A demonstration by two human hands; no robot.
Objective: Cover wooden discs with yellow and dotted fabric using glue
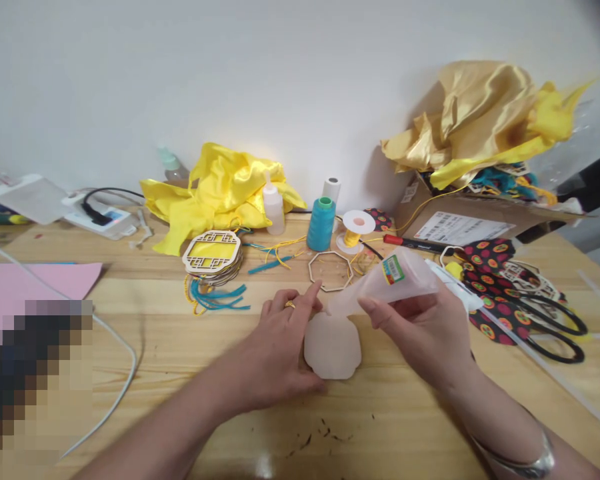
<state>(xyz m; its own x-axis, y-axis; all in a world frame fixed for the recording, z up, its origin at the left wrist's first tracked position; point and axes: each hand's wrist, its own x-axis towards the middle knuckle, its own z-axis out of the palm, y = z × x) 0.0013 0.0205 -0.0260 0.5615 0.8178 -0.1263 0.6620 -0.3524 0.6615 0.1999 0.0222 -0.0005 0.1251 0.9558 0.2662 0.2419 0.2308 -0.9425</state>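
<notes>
A pale, flat piece with notched corners (333,350) lies on the wooden table in front of me. My left hand (283,340) grips its left edge, thumb at the near side and fingers at the far side. My right hand (420,327) is closed around a translucent squeeze bottle (415,273) with a green label, tilted so its nozzle points down left at the piece's far edge. Whether the tip touches the piece, I cannot tell. Just beyond lies a thin wooden octagonal frame (312,272).
Behind are a teal thread cone (321,227), a spool of yellow cord (353,237), a small squeeze bottle (273,210) and yellow satin (220,180). Stacked wooden lattice frames (213,252) sit left. Black-handled scissors (555,333) and a cloth-filled cardboard box (460,217) are right.
</notes>
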